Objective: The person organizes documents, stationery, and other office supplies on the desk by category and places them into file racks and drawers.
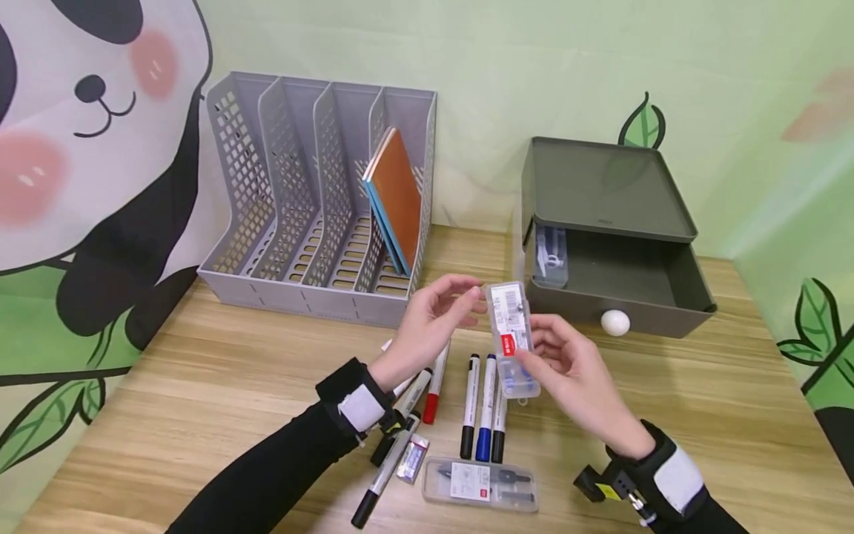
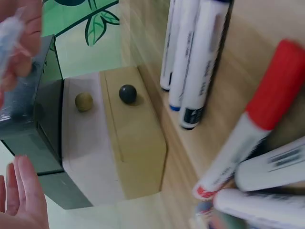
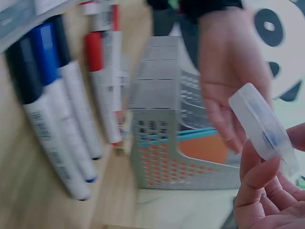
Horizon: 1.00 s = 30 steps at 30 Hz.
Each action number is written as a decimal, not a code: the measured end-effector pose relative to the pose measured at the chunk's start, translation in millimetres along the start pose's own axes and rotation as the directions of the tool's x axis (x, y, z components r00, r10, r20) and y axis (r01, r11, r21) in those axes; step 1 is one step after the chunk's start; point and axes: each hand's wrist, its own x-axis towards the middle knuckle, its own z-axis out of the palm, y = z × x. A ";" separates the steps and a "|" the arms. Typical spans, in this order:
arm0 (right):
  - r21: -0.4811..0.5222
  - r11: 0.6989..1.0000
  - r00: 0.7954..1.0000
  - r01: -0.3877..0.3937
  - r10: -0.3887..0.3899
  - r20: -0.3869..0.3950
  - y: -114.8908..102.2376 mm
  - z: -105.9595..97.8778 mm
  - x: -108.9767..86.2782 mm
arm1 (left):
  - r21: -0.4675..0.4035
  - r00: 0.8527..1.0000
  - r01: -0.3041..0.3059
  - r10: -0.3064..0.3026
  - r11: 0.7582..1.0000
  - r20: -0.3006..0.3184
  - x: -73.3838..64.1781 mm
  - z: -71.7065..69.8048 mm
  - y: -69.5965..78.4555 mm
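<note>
My right hand (image 1: 580,371) holds a clear plastic case (image 1: 512,319) by its right side, thumb on the front. A barcode label with a red patch covers much of it, and small blue pieces show at its lower end. In the right wrist view the case appears edge-on in the fingers. My left hand (image 1: 437,315) hovers just left of the case, its fingers extended and holding nothing. Behind the hands, a grey desktop drawer box (image 1: 607,185) has its upper drawer pulled out. A similar clear case (image 1: 551,259) lies in that drawer's left end.
Whiteboard markers (image 1: 470,408) lie below the hands, with more near the left wrist. A compass set case (image 1: 480,483) and a wrapped eraser (image 1: 413,458) lie in front. A grey file rack (image 1: 293,193) at back left holds thin notebooks (image 1: 396,200). A white knob (image 1: 615,322) juts from the drawer.
</note>
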 end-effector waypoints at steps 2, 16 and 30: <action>0.039 0.999 1.000 0.018 -0.017 -0.025 -6.7 -8.1 2.6 | 0.042 0.999 -0.039 0.039 0.998 -0.007 4.5 3.0 4.2; -0.011 0.995 0.981 -0.097 0.093 -0.172 -34.0 -77.4 26.8 | 0.499 0.849 -0.501 0.513 0.707 0.125 33.8 38.7 13.0; -0.048 0.953 0.954 -0.300 0.298 -0.041 -24.7 -122.9 45.4 | 0.585 0.852 -0.484 0.502 0.651 0.148 39.4 47.1 13.1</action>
